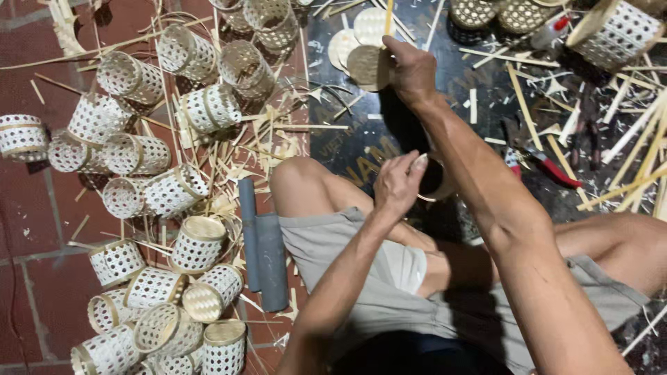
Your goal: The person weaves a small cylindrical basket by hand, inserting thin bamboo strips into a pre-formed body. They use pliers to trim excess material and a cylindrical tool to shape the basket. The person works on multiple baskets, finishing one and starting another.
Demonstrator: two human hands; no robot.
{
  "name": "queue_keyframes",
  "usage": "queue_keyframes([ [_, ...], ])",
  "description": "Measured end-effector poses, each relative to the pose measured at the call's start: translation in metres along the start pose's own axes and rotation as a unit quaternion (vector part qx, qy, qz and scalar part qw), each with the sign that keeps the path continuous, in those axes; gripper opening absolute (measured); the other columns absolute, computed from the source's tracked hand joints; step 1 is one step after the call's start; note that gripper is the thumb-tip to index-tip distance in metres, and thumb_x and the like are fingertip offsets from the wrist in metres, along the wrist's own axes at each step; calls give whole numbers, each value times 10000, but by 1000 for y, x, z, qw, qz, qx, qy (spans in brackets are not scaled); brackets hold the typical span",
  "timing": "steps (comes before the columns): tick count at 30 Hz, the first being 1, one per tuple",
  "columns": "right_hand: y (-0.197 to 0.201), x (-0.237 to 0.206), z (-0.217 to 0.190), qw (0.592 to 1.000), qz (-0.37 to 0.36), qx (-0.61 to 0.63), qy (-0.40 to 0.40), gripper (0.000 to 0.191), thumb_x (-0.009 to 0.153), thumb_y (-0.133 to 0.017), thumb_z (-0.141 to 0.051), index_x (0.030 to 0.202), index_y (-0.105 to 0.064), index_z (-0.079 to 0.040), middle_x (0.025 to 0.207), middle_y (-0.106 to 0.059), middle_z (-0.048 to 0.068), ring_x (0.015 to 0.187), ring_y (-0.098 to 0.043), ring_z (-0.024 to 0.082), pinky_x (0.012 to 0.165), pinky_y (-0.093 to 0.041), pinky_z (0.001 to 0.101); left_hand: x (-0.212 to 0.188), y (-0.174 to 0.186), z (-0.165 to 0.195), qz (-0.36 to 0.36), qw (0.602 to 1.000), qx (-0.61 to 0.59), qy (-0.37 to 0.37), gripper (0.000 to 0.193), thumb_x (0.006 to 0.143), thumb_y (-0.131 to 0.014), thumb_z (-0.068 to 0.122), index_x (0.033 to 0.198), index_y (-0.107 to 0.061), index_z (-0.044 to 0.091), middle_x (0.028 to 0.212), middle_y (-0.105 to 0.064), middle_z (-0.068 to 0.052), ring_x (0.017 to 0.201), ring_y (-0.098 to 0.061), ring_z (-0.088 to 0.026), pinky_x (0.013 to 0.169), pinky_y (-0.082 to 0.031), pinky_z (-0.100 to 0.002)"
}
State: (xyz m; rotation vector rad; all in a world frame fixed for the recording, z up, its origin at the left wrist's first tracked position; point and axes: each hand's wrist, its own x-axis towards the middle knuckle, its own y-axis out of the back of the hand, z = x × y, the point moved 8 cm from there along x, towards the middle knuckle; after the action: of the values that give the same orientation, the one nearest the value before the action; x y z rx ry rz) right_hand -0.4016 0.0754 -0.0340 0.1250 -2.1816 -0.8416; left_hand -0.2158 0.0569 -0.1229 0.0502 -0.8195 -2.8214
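My left hand grips a dark ring at my knee. My right hand pinches a woven disc. Baskets lie left.

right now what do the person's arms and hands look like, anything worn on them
Both arms are bare from what shows down to the fingers: no sleeves, gloves, watch or rings visible. The left hand and right hand are lean and sinewy. The only clothing in view is grey shorts.
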Motion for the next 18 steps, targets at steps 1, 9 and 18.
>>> queue_keyframes([
  [1,12,-2,1,999,26,24,-20,331,931,-800,-78,1253,-735,-119,955,-762,63,762,-747,244,638,-578,344,-2,-2,-3,2,1000,-9,7,403,994,-596,358,1221,-725,50,1201,-732,-175,1120,-653,-379,986,-511,-470],
  [9,130,-89,27,929,-18,300,-216,296,1022,-635,11,1311,-683,54,1033,-748,67,827,-681,127,720,-572,274,-15,-9,-31,-27,981,-181,61,372,938,-719,195,1263,-697,14,1214,-735,-156,1127,-715,-260,988,-544,-332],
  [18,167,-195,-25,965,-227,61,-113,384,707,-665,38,1081,-692,-45,1025,-701,121,897,-706,336,728,-564,401,-34,5,0,1,987,-154,-54,346,914,-600,8,1244,-702,35,1324,-685,-147,1191,-686,-248,919,-572,-318],
])
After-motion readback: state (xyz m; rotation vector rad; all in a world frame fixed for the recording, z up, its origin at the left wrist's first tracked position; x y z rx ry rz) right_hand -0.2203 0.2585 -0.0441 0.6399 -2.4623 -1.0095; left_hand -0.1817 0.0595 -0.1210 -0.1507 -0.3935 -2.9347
